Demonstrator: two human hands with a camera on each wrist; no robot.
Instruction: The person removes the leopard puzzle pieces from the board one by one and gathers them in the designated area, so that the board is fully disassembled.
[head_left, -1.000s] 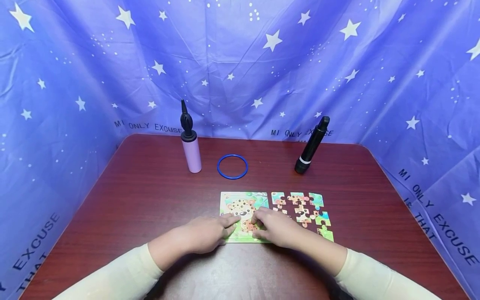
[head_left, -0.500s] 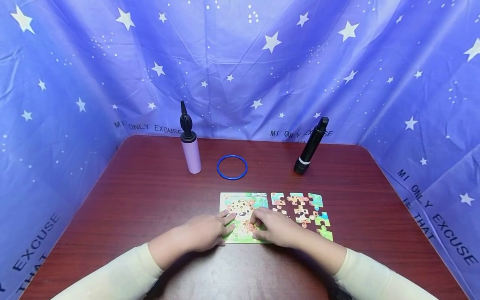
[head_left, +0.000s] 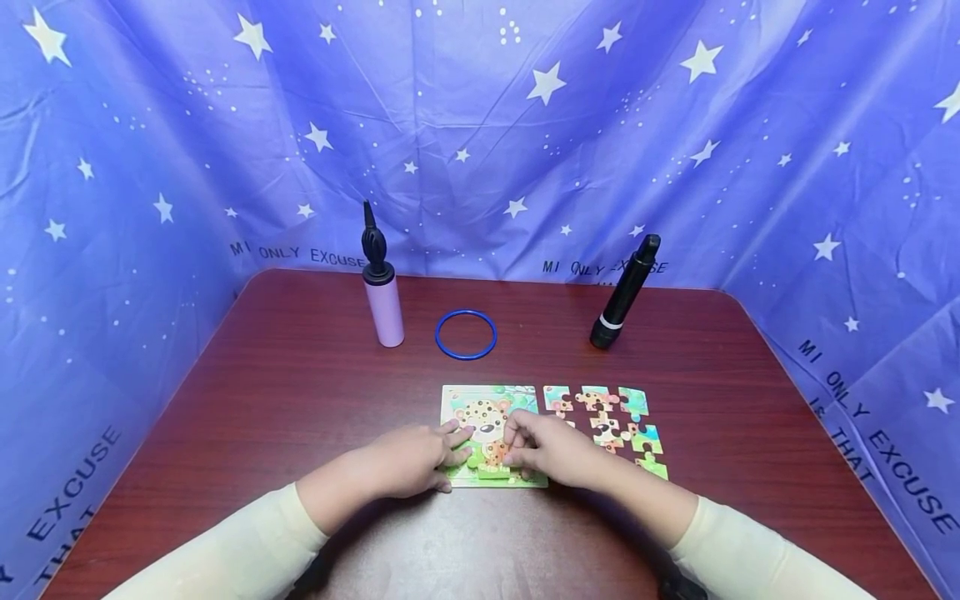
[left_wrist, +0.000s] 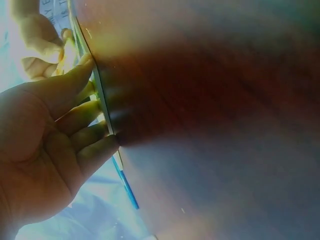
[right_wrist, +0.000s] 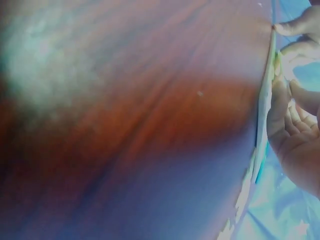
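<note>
A jigsaw board (head_left: 459, 398) with a cartoon leopard picture lies flat near the middle of the table. My left hand (head_left: 414, 460) rests on its left side, fingers spread and reaching over the picture; in the left wrist view that hand (left_wrist: 55, 135) has its fingertips along the board's edge. With thumb and index finger my right hand (head_left: 558, 450) pinches a jigsaw piece (head_left: 493, 467) printed with orange spotted fur and green grass. This piece is tilted up over the lower part of the board. In the right wrist view my right hand (right_wrist: 295, 135) shows the pinch edge-on.
Several loose jigsaw pieces (head_left: 633, 402) lie in rows right of the board, partly behind the right hand. Farther back on the table (head_left: 300, 358) are a purple and black hand pump (head_left: 385, 308), a blue ring (head_left: 466, 358) and a black flashlight (head_left: 624, 292). A starry curtain hangs behind.
The spotted piece, lying in the picture before, is now lifted and tilted in my right hand's fingers. My left hand has drawn back very slightly and stays on the board's left side.
</note>
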